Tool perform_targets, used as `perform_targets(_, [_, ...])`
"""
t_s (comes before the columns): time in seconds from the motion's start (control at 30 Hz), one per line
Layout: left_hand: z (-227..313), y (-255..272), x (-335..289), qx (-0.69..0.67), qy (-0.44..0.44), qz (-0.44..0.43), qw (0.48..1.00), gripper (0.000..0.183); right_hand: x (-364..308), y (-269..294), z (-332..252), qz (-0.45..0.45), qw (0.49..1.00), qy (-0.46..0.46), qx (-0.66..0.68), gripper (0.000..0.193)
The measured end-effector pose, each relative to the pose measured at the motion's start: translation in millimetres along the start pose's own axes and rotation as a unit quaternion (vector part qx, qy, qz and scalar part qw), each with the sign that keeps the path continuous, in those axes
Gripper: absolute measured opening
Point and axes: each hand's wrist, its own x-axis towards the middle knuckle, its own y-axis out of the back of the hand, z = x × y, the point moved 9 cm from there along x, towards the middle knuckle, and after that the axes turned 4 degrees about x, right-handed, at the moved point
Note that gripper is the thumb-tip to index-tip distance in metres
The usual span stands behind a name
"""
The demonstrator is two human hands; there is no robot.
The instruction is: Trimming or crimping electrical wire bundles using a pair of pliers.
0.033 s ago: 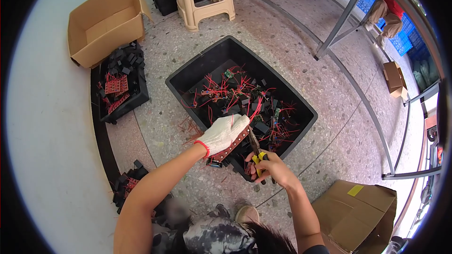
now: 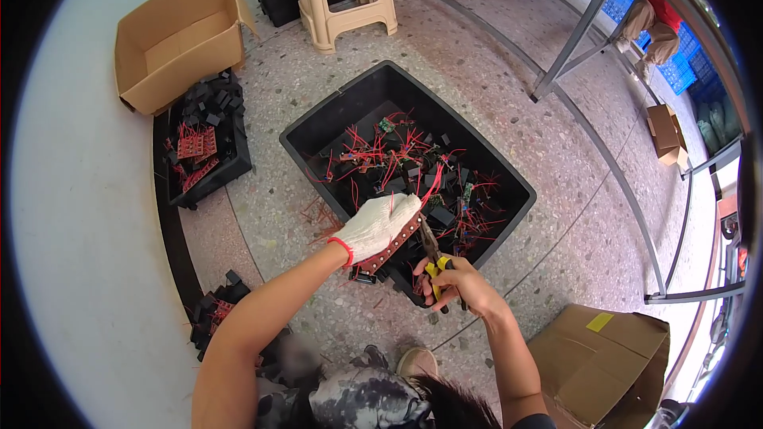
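My left hand (image 2: 377, 227), in a white knit glove with a red cuff, is closed on a long red circuit board (image 2: 395, 251) with a row of pale solder points along its edge. Red wires (image 2: 433, 180) stick out past the gloved fingertips. In my bare right hand (image 2: 469, 284) are pliers (image 2: 430, 240) with yellow and black handles. Their dark jaws point up at the board's far end; whether they grip anything there is too small to tell. Both hands are over the near edge of a black plastic bin (image 2: 338, 94) holding wired circuit boards and black blocks.
A smaller black crate (image 2: 242, 160) of red boards and black parts is at left, by an open cardboard box (image 2: 179, 56). Beyond the bin stands a beige stool (image 2: 346, 4). Another cardboard box (image 2: 604, 357) lies near right. Grey metal frames (image 2: 584, 24) and a seated person (image 2: 656, 28) are far right.
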Motion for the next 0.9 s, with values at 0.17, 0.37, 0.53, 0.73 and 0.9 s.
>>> perform_targets(0.17, [13,4,-5,-0.001,-0.054,0.047,0.997,0.039,-6,-13,1,-0.083,0.987,-0.013,0.138,0.038])
perform_targets(0.37, [8,8,1,0.000,0.006,0.067,0.998,0.042,-5,-1,10,0.057,0.997,0.044,-0.009,0.039])
perform_targets(0.53, [19,8,2,0.083,0.032,0.043,0.995,0.043,-12,0,0,0.119,0.986,0.044,-0.104,0.032])
perform_targets(0.73, [23,19,-6,0.084,0.000,0.152,0.985,0.046,-10,4,-1,0.116,0.992,0.041,-0.042,0.020])
perform_targets(0.9, [9,9,-17,0.183,0.061,0.114,0.975,0.054,-8,2,3,0.127,0.991,0.033,-0.019,0.022])
